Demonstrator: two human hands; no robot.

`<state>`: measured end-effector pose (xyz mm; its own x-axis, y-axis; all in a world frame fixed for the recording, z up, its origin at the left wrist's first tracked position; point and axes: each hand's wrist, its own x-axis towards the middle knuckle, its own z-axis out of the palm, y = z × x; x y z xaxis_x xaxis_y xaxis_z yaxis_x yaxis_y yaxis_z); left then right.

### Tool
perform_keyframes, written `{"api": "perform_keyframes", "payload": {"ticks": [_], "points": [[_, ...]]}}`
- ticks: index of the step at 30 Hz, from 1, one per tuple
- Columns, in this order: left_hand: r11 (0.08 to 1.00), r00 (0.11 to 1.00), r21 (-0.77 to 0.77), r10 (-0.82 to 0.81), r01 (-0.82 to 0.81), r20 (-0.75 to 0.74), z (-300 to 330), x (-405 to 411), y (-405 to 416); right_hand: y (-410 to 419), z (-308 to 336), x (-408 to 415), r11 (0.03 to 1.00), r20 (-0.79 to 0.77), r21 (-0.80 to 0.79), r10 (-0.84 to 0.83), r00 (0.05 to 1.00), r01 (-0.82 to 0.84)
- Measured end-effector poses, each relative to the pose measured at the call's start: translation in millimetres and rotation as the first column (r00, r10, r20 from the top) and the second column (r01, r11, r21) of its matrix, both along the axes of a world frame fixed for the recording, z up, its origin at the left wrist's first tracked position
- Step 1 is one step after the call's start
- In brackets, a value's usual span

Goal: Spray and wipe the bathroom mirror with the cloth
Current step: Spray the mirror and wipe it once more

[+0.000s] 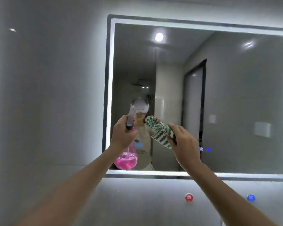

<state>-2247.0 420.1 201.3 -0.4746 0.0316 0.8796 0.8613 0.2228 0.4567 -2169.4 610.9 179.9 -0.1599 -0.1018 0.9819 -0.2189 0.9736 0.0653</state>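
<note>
From the head view, the left hand [121, 136] has its grip wrapped round the neck of a clear spray bottle of pink liquid [127, 158], nozzle up and aimed at the lit-edged bathroom mirror [235, 98]. The right hand [185, 142] pinches a green-and-white patterned cloth [160, 131], just right of the bottle and nearer the glass centre; spraying looks next.

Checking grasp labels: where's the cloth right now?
Head view, right of centre: the cloth is gripped in the right hand, raised before the mirror, beside the spray bottle.

A grey wall [47, 95] carries the lit mirror [235, 103].
</note>
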Motion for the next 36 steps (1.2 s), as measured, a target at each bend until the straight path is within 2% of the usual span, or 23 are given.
{"api": "perform_keyframes", "payload": {"ticks": [4,10,14,17,22,26,32,36], "points": [[0.999,0.999,0.031,0.032,-0.031,-0.019,54,-9,6,5,50,-8,0.991,-0.067,0.128,-0.026,0.997,0.034],[0.997,0.999,0.067,0.045,-0.043,-0.023,132,-27,3,13,126,-19,0.947,-0.239,0.262,-0.124,0.963,0.187],[0.995,0.996,0.052,0.086,-0.085,-0.018,173,-32,-7,13,155,-33,0.908,-0.285,0.357,-0.117,0.951,0.219],[0.990,0.990,0.020,0.138,-0.138,0.011,183,-35,-10,9,163,-39,0.912,-0.312,0.348,-0.107,0.944,0.218],[0.988,0.984,0.018,0.154,-0.156,0.089,165,-41,-6,6,156,-44,0.922,-0.324,0.323,-0.104,0.940,0.213],[0.986,0.980,0.006,0.165,-0.167,0.110,136,-46,-7,5,138,-42,0.934,-0.274,0.306,-0.102,0.956,0.187],[0.983,0.966,-0.010,0.183,-0.184,0.182,61,-31,-6,-2,94,-27,0.953,-0.168,0.267,-0.102,0.980,0.145],[0.976,0.930,-0.032,0.214,-0.214,0.298,0,-21,-6,-3,62,-10,0.951,-0.081,0.279,-0.118,0.990,0.136]]}}
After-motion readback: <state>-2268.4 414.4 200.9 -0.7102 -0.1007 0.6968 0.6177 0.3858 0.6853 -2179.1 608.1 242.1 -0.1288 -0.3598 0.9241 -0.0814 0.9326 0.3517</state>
